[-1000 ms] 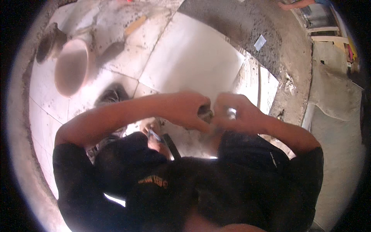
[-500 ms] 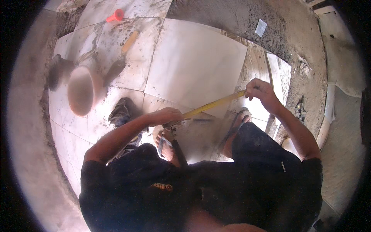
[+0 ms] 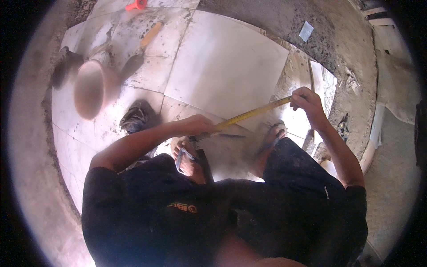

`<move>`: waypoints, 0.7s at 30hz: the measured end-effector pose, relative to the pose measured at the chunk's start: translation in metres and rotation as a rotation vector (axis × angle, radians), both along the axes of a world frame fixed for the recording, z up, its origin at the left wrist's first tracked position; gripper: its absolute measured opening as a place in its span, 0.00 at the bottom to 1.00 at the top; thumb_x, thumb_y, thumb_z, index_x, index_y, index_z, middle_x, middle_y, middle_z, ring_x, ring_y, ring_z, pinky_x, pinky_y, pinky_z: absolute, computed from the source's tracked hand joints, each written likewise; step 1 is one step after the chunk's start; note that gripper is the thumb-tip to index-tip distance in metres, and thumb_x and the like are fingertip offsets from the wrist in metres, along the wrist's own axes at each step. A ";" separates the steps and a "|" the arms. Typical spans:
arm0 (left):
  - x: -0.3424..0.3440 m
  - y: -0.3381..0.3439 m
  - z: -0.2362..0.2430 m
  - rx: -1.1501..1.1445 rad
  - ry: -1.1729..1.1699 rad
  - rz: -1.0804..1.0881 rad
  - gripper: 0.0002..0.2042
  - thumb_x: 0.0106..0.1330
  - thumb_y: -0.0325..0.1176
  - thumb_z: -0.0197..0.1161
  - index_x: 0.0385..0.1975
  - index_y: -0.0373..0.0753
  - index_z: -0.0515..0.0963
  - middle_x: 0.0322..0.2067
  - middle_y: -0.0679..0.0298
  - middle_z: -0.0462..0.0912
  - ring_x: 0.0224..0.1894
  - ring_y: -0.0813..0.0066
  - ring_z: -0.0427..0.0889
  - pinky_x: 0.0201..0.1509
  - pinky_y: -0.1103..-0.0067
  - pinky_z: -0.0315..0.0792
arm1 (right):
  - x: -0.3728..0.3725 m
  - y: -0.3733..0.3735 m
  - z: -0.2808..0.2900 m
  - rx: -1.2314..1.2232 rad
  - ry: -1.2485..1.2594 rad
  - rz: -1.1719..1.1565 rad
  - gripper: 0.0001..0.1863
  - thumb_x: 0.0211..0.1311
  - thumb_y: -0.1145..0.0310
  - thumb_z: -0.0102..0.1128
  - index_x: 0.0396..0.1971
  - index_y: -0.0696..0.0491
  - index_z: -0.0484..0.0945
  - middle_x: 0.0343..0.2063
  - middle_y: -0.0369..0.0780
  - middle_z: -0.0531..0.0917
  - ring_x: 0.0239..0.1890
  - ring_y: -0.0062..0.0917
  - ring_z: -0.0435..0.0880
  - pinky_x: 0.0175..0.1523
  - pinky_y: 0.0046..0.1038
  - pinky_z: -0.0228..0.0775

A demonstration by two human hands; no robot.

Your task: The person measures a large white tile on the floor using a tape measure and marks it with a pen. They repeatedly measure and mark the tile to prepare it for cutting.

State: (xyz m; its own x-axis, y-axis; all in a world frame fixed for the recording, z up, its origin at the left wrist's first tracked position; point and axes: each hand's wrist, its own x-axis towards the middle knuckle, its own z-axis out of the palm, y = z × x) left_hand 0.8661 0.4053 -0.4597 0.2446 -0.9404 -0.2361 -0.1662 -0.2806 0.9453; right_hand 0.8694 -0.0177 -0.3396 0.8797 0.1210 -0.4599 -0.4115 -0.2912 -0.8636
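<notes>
A yellow tape measure (image 3: 253, 114) is stretched between my two hands, its blade rising toward the right. My left hand (image 3: 199, 125) is closed around the body end, which the fingers mostly hide. At the other end, the fingers of my right hand (image 3: 307, 101) pinch the blade's tip. Beyond the blade lies a large pale tile (image 3: 227, 58), set among other dusty floor tiles. A dark stick-like handle (image 3: 204, 165) stands by my left foot, under the left hand.
To the left are a pale bucket (image 3: 89, 90), a trowel with a wooden handle (image 3: 151, 35) and a dark crumpled object (image 3: 134, 116). An orange-red object (image 3: 136, 5) lies at the far edge. Rough mortar with a small white packet (image 3: 306, 31) borders the tiles.
My right hand has moved slightly right, and a little more blade shows between the hands. The whole view has shifted a little. Both hands keep their hold on the tape measure.
</notes>
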 end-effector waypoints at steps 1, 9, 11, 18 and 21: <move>-0.003 -0.001 -0.004 -0.005 -0.054 -0.014 0.12 0.68 0.35 0.56 0.45 0.36 0.80 0.36 0.59 0.83 0.36 0.69 0.83 0.42 0.72 0.77 | 0.000 -0.003 -0.002 -0.028 0.004 0.005 0.10 0.66 0.64 0.59 0.36 0.56 0.77 0.28 0.37 0.80 0.30 0.19 0.79 0.39 0.24 0.73; 0.002 0.010 -0.033 0.082 -0.089 0.069 0.09 0.63 0.34 0.59 0.36 0.37 0.82 0.31 0.59 0.84 0.33 0.68 0.83 0.39 0.72 0.77 | 0.006 -0.005 -0.029 -0.200 0.018 0.147 0.11 0.68 0.63 0.58 0.41 0.56 0.80 0.27 0.35 0.80 0.30 0.17 0.78 0.36 0.22 0.71; 0.019 0.012 -0.015 0.221 0.009 0.096 0.08 0.62 0.31 0.59 0.35 0.37 0.82 0.31 0.58 0.85 0.33 0.62 0.84 0.40 0.70 0.79 | 0.001 -0.008 -0.031 -0.236 0.090 0.244 0.13 0.69 0.62 0.57 0.43 0.56 0.79 0.29 0.35 0.81 0.33 0.18 0.79 0.38 0.23 0.72; 0.078 0.045 -0.027 0.546 -0.758 -0.604 0.05 0.60 0.29 0.59 0.29 0.37 0.81 0.36 0.55 0.84 0.41 0.55 0.83 0.47 0.65 0.80 | -0.026 -0.009 -0.048 -0.481 -0.016 0.448 0.18 0.68 0.62 0.57 0.50 0.58 0.77 0.42 0.42 0.83 0.39 0.26 0.83 0.46 0.29 0.76; 0.114 0.008 0.039 0.920 -0.605 -0.335 0.09 0.63 0.36 0.57 0.30 0.38 0.81 0.36 0.56 0.84 0.42 0.54 0.84 0.46 0.61 0.79 | -0.035 -0.020 -0.045 -0.568 -0.074 0.459 0.13 0.64 0.69 0.60 0.47 0.55 0.79 0.39 0.42 0.84 0.38 0.29 0.84 0.47 0.31 0.76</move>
